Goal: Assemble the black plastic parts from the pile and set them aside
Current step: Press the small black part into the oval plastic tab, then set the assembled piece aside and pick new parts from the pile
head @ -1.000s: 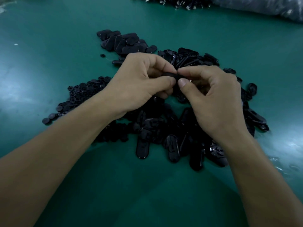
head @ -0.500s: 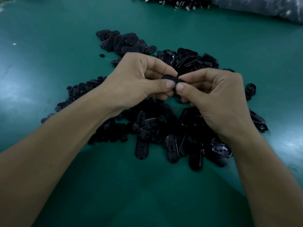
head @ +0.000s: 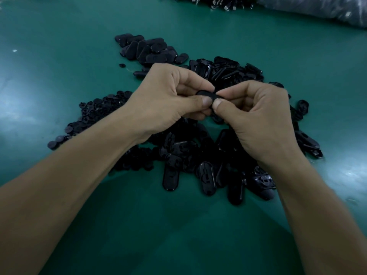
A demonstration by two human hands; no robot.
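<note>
Two bare forearms reach in from the bottom corners of the frame over a green bench (head: 188,235).

Just past the wrists, in the middle of the frame, lies the pile (head: 178,153) of black plastic parts. Its near edge is made of long oval pieces (head: 170,178). They lie flat, and most point up and down the frame.

Over the pile, the left hand (head: 164,104) and the right hand (head: 260,120) meet. Both are curled tight. Each one pinches an end of a small black part (head: 206,93) between its thumb and first finger, with the other fingers tucked under. The part is held up off the pile, right in the middle of the frame. Its long way runs left to right, and it lies about flat. The two thumb tips sit just beside each other on its near edge. Fingers hide most of it, so I cannot tell if it is one piece or two.

Left of centre, beside the left wrist, is a heap of small round bits (head: 95,114).

Higher up, above the left hand, a group of smooth ovals (head: 151,50) lies packed close together.

At the top edge is another dark heap (head: 218,2). A grey plastic bag (head: 317,10) fills the upper right corner. What is inside is too blurry to tell.
</note>
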